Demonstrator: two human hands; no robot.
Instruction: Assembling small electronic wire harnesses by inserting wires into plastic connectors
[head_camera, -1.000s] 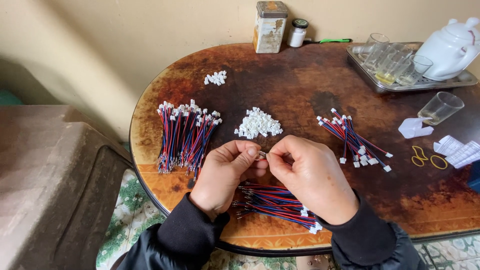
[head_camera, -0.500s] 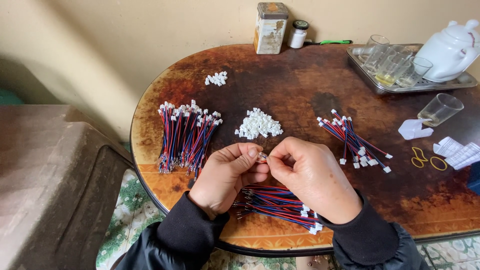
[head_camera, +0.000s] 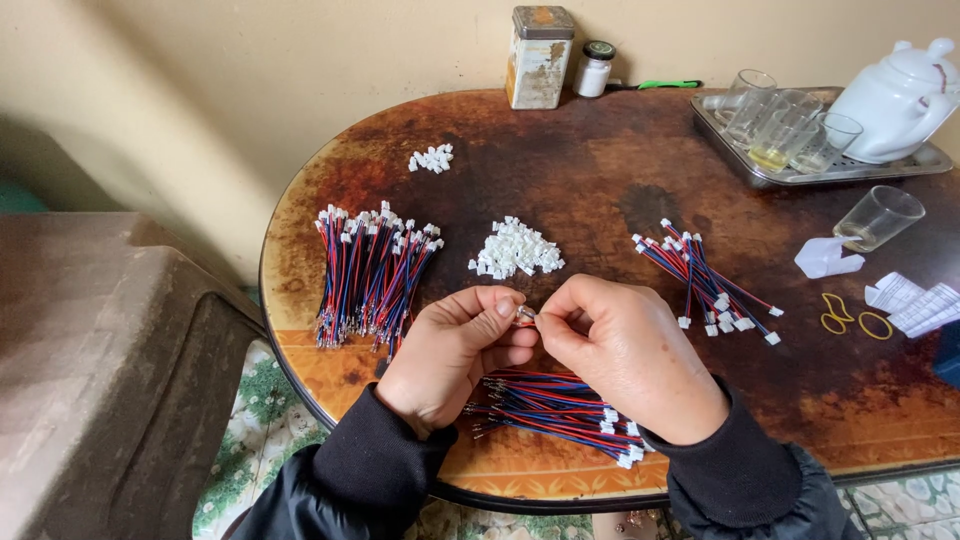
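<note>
**A:** ok so what's up w/ the hands rn?

**B:** both meet over the table's near edge. Left hand & right hand, fingertips pressed together on one tiny white connector, a bit of wire on it. Too small to tell more tbh.

**A:** other stuff nearby?

**B:** loose red/blue/black wires lie right under the hands. Big wire bundle to the left, pile of white connectors just beyond the fingers, smaller wire bunch to the right.
</note>
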